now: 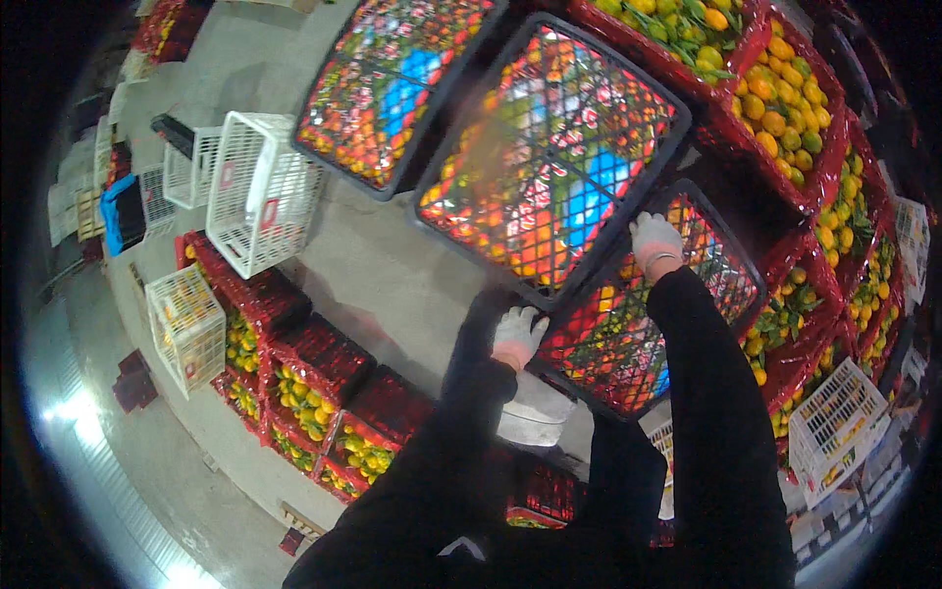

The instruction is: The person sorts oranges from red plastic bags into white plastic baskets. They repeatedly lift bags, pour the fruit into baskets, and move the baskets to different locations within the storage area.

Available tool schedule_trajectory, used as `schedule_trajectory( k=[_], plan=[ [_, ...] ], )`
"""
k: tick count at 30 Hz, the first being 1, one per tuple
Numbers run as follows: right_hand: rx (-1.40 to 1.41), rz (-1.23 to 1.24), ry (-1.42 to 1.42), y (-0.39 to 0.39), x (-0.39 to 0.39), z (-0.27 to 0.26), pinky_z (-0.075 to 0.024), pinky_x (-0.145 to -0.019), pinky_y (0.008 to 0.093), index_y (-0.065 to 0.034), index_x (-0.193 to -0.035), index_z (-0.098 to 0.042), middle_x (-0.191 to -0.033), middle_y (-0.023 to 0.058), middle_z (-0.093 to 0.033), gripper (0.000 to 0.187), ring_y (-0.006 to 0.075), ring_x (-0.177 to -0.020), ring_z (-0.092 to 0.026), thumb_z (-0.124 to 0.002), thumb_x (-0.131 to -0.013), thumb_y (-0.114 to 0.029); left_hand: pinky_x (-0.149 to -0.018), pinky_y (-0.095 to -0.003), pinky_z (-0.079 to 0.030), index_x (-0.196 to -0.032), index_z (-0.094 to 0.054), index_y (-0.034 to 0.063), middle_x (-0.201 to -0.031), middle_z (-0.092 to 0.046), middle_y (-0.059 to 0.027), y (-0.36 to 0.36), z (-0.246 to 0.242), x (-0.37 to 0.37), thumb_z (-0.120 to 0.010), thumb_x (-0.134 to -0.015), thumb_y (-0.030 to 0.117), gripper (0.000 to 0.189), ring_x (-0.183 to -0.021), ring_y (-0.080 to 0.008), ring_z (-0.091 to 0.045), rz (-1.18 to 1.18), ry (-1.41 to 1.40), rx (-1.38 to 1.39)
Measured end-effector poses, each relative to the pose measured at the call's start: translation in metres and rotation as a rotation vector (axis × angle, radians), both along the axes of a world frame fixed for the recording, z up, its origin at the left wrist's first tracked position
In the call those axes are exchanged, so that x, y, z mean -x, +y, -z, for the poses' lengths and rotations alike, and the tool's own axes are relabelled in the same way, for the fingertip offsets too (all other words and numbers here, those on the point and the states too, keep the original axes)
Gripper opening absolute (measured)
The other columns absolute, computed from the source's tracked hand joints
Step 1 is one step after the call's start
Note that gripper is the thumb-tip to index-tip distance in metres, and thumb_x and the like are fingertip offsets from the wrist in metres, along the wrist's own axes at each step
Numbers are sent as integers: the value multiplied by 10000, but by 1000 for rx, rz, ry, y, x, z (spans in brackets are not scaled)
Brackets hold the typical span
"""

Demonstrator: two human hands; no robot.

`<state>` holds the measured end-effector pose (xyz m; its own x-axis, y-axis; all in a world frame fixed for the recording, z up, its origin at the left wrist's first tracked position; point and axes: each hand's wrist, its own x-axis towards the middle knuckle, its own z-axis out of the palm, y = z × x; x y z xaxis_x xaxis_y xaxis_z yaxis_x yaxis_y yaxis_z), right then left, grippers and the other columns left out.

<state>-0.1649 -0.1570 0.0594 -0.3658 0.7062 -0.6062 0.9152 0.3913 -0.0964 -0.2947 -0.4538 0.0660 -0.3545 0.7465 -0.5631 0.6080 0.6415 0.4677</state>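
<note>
A black plastic crate with a lattice lid (548,158) stands before me; under its mesh lies a printed sheet showing fruit and flowers. My left hand (519,335), in a white and pink glove, is at its near corner, fingers bent over the rim. My right hand (656,239), gloved alike, lies by its right edge, above a second lattice-topped crate (625,346) that sits nearer to me. Whether the right fingers grip the rim cannot be told. A third such crate (394,88) stands to the left of the first.
Red-lined crates of oranges with green leaves (784,103) line the right side. More red-lined fruit crates (302,401) stand at lower left. White plastic baskets (261,195) are stacked on the left, another (835,434) at lower right. Concrete floor (383,258) shows between the rows.
</note>
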Motion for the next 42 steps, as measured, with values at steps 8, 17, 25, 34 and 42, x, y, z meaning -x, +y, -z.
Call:
schedule_trajectory(
  k=[8, 17, 25, 34, 42],
  plan=[
    [61, 53, 445, -52, -70, -70, -473, -823, 500, 1, -1010, -602, -974, 242, -616, 340, 425, -956, -591, -510, -981, -325, -981, -453, -434, -1227, -593, 33, -1190, -586, -254, -73, -115, 98, -571, -948, 286, 378, -1142, -420, -538, -167, -96, 78],
    [369, 487, 152, -244, -308, -283, -460, -958, 460, -43, -1174, -651, -1158, 222, -651, 438, 403, -1100, -592, -590, -917, -393, -978, -423, -456, -1197, -603, -1, -1228, -601, -239, -223, -271, 177, -530, -947, 260, 368, -1168, -388, -539, 110, -58, 143],
    [227, 664, 550, -186, -377, -316, -508, -719, 408, -8, -1054, -661, -841, 149, -659, 238, 273, -706, -637, -616, -923, -202, -871, -447, -499, -1017, -698, 35, -983, -694, -204, -417, -410, 47, -548, -910, 342, 358, -976, -387, -646, -410, 19, 279],
    [65, 188, 178, -214, -316, -376, -483, -738, 419, 33, -968, -643, -873, 212, -657, 263, 358, -800, -624, -578, -934, -220, -878, -404, -488, -1066, -640, 2, -1034, -656, -184, -368, -320, 155, -544, -955, 249, 288, -1006, -336, -618, -460, -53, -144],
    [354, 285, -86, -273, -203, -360, -520, -772, 385, 8, -1129, -660, -996, 182, -710, 486, 279, -894, -678, -687, -860, -397, -818, -346, -503, -1074, -656, 20, -1013, -677, -154, -395, -344, 291, -565, -951, 299, 318, -929, -271, -649, -694, -250, -39]
  ],
)
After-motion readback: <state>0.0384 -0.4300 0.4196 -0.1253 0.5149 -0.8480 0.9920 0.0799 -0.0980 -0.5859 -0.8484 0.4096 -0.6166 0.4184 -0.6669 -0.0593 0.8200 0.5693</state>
